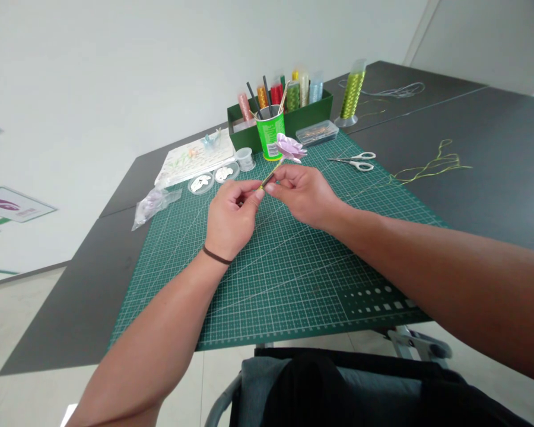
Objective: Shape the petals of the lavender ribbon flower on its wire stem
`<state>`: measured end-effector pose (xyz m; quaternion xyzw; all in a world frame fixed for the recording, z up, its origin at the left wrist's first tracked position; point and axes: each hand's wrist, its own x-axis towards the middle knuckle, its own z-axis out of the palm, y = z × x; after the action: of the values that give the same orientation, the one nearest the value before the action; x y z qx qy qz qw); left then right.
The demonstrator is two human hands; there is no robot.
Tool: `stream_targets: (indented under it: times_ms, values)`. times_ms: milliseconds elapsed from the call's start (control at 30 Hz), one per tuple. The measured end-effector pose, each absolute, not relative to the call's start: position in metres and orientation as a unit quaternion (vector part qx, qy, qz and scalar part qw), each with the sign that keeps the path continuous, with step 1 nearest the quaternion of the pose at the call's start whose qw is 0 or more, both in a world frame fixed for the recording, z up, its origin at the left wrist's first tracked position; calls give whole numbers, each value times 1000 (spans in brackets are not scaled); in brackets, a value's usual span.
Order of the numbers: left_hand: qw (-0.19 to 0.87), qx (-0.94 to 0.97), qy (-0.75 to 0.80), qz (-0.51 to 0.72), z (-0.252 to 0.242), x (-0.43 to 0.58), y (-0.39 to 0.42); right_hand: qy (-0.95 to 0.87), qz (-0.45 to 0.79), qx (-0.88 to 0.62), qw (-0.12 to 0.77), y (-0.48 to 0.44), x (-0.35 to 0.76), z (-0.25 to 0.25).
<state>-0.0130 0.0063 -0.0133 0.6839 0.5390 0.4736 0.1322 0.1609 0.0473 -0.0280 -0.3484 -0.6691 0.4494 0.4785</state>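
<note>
Fingers point(251, 193) of the left hand point(229, 223) and right hand point(304, 196) pinch the thin stem point(269, 175) of a lilac fabric flower point(291, 148) at frame center.

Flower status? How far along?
Done: the lilac flower head sits on its stem. In hand: the left hand and right hand pinch the stem together. Left: white cut shapes in the clear round dishes and the loose green thread on the table still lie out.
</note>
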Motion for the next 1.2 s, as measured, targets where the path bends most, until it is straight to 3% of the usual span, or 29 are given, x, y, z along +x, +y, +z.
stream_targets:
  times_ms: [367,1200]
  values:
    - [190,655,532,502,-21,-16,15,-677,444,-323,489,47,159,-30]
    - [118,705,564,413,-10,-13,6,-672,443,-337,489,45,159,-26]
